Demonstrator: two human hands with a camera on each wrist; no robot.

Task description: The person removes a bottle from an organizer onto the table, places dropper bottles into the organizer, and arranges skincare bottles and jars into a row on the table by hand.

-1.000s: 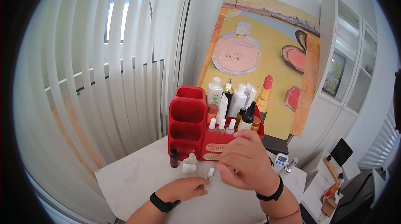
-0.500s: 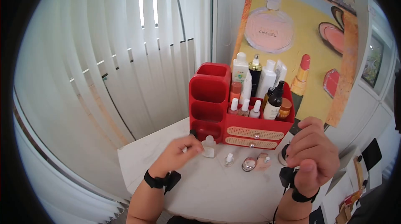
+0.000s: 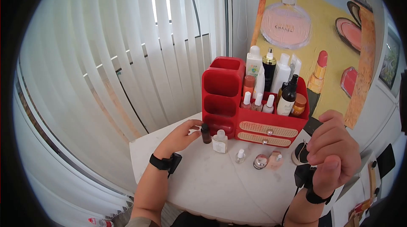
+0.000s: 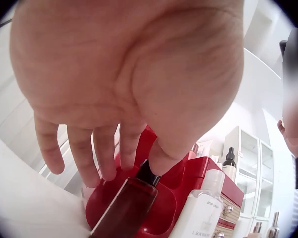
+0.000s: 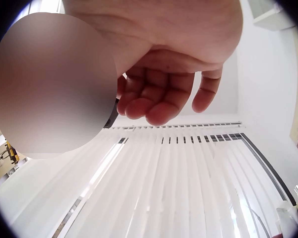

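White table (image 3: 203, 184): left hand (image 3: 178, 138) spread, perhaps touching brown bottle (image 3: 206, 135); right hand (image 3: 333, 148) loosely curled

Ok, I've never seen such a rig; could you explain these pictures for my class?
There's no machine: a person works bare-handed. The largest picture comes from a head-worn camera; the other two come from wrist cameras, one per hand. On the white table stand a red cosmetics organizer holding bottles, a brown bottle, a labelled clear bottle, a small white-capped bottle, a round jar and a pinkish bottle. The left hand is at the brown bottle, fingers extended, not wrapped round it; the right hand is raised, loosely curled, holding nothing visible.
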